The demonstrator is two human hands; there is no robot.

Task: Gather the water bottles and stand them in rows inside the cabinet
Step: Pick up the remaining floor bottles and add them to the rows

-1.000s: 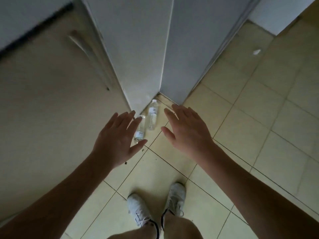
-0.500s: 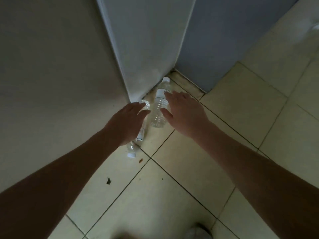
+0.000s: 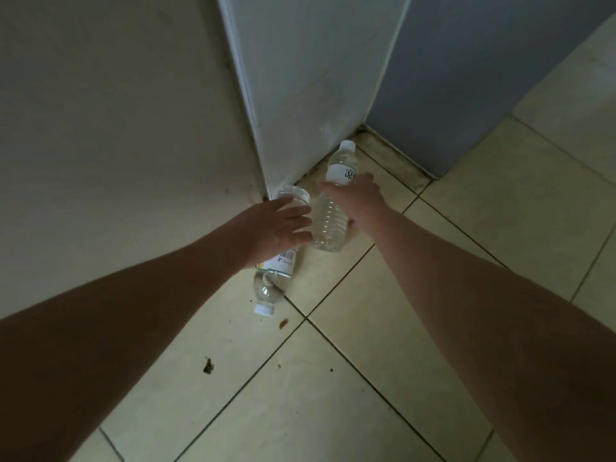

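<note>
Two clear plastic water bottles lie on the tiled floor (image 3: pixel 333 378) in a dim corner, and both bare arms reach down to them; the right hand (image 3: pixel 358 200) is closed around the middle of the right bottle (image 3: pixel 328 228), its fingers wrapped over the lower edge of the white label, so that the white cap points away from the person toward the corner and the ribbed clear base comes out on the near side of the hand; whether this bottle is off the tiles or resting on them cannot be told; the left hand (image 3: pixel 278 226) lies flat over the left bottle (image 3: pixel 273 278), palm down and fingers (image 3: pixel 293 213) spread and loose rather than closed, not gripping; that bottle lies on its side on the floor, its base showing just beyond the fingertips against the foot of the pale panel (image 3: pixel 300 95), its label and white cap coming out on the near side of the hand, cap toward the person; the fingertips of the left hand are just beside the ribbed body of the right bottle, possibly touching it; beyond both hands the pale panel meets a grey-blue panel (image 3: pixel 483 78) at a grimy corner; to the left of the left hand stands a beige surface (image 3: pixel 116 128); near the forearms a few dark and brown crumbs (image 3: pixel 208 366) dot the tiles.
</note>
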